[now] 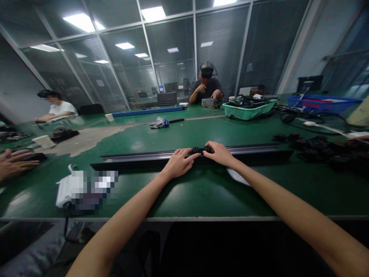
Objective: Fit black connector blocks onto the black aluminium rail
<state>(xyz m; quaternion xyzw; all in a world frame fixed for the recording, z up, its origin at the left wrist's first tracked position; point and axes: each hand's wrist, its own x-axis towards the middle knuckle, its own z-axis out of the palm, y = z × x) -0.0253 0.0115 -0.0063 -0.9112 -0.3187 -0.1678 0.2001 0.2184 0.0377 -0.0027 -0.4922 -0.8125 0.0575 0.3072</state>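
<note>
A long black metal rail (pixel 248 156) with a shiny groove lies across the green table in front of me. On its middle sits a small black part (pixel 198 151), whose exact kind I cannot make out. My left hand (pixel 179 162) grips the part from the left, its fingers partly over the rail. From the right, my right hand (pixel 216 152) pinches the same part between thumb and fingers. The fingers cover much of it. Under my right forearm, a white piece (pixel 238 177) shows on the table.
At left lie a white device (pixel 67 190) with a cable and a blurred-out flat object. A co-worker's hand (pixel 17 163) rests at the left edge. Black parts (pixel 317 148) are piled at right. Farther back stand a green basket (pixel 245 111), gloves (pixel 159 123) and a blue bin (pixel 323 104).
</note>
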